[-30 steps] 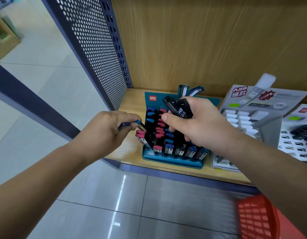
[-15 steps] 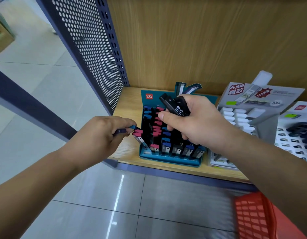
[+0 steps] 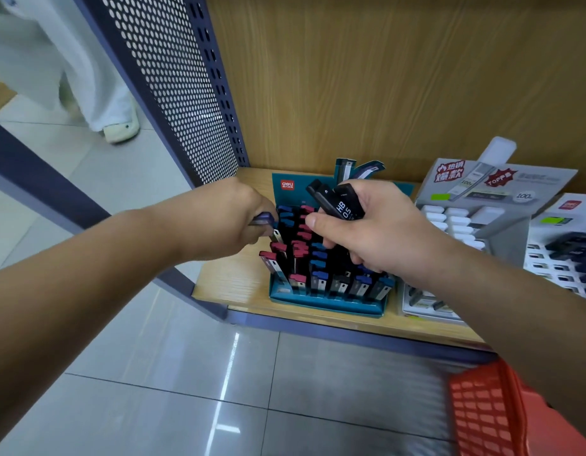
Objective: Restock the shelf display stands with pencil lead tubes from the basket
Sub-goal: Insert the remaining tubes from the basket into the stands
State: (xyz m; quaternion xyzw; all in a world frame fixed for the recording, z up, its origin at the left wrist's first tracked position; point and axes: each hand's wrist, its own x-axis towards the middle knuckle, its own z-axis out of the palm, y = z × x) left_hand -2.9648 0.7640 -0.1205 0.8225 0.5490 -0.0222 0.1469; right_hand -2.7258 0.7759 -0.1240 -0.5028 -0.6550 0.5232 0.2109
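left hand: fingers curled round one pencil lead tube, its blue-capped end poking out toward the teal display stand. the tube end is at the stand's left column, back half. can't tell if it's in a slot yet.

right hand grips a bundle of black tubes, thumb across the front, "hb 0.5" printed on the top one. the bundle is held over the middle of the stand, above the rows.

the stand sits on the wooden shelf near its left end, close to the perforated metal side panel. its slots hold upright tubes, with red caps and blue caps mixed across the rows.

a grey display stand with white tubes is just beside the teal one. another box of dark tubes is at far right, partly cut off.

red basket is bottom right, below the shelf edge and under the right forearm. its contents aren't visible.

top left: someone's white trouser leg and pale shoe on the tile floor.
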